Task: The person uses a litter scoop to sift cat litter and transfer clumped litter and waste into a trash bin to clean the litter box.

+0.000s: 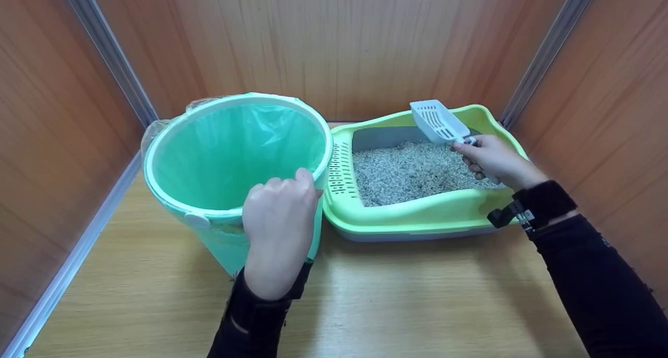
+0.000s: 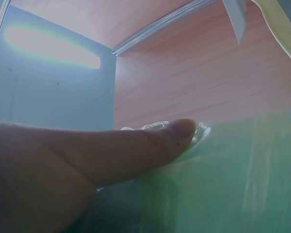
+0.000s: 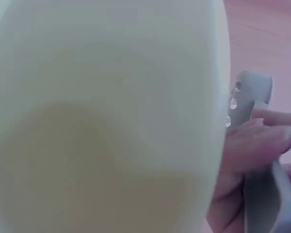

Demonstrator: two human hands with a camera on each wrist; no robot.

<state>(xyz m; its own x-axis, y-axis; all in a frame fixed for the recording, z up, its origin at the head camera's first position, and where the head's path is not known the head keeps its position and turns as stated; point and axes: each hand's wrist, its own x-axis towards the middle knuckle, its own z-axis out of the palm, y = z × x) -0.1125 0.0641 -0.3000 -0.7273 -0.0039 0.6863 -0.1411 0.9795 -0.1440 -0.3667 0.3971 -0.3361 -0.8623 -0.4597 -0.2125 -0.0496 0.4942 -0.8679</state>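
My left hand [image 1: 282,212] grips the near rim of a green trash bin [image 1: 216,243] lined with a clear plastic bag [image 1: 266,123]. In the left wrist view the thumb [image 2: 150,150] presses along the bagged side of the bin. To the right, my right hand [image 1: 498,162] holds a pale blue slotted litter scoop [image 1: 438,120] by its handle, raised above a litter box [image 1: 407,214]. Grey litter [image 1: 412,172] fills the box's bottom. In the right wrist view the box's pale outer wall [image 3: 111,97] hides much, beside the scoop [image 3: 257,87] and fingers.
Wood-grain panels [image 1: 355,45] stand behind and on both sides, with metal strips [image 1: 120,60] at the corners. The bin and box stand side by side on a wooden floor [image 1: 391,295]. The box's raised rim and perforated step [image 1: 342,170] face the bin.
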